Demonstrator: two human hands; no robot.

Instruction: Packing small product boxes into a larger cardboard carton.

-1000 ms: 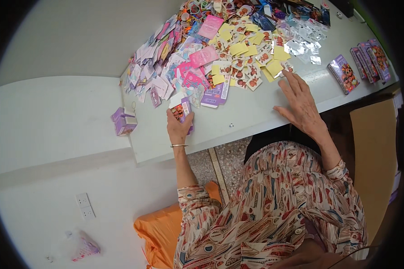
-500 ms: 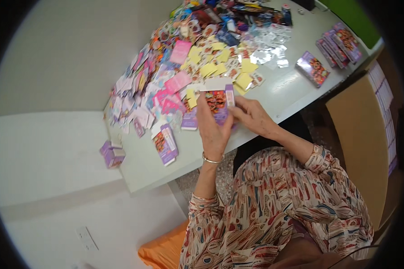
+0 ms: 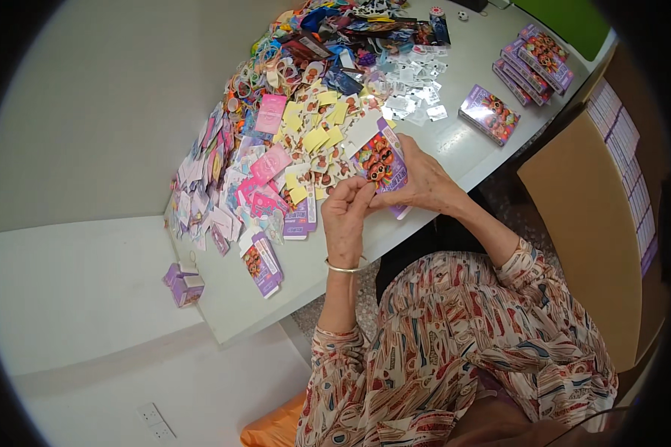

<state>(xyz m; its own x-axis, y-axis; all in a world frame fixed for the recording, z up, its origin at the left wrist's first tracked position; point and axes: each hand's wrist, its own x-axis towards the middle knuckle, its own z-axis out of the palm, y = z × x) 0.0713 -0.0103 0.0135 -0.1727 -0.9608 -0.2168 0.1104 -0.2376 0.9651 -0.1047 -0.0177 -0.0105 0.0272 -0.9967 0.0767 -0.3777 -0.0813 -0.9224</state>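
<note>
A small purple cardboard box [image 3: 379, 162] with a colourful picture front is held over the table's near edge, tilted, its white top flap standing up. My right hand [image 3: 425, 179] is closed round its right and lower sides, thumb across the bottom. My left hand [image 3: 344, 220], with a bangle at the wrist, has its fingers curled in a pinch at the box's lower left edge; anything small between the fingertips is hidden. Just left of that hand lies another purple box [image 3: 300, 220], partly under loose pieces. A flattened-looking purple box [image 3: 261, 262] with a raised white flap lies nearer the table corner.
A long heap of small packets [image 3: 220, 156], yellow cards [image 3: 315, 139] and clear sachets [image 3: 417, 86] covers the table's [image 3: 455, 167] far side. Closed purple boxes [image 3: 492, 113] stand at the right, several stacked behind. A large carton [image 3: 585, 216] with rows of boxes stands right; a purple container [image 3: 184, 284] sits by the left edge.
My left hand has drawn back from the box's left side, its fingers now curled at the lower corner. The box has tilted, and my right hand now wraps further round it.
</note>
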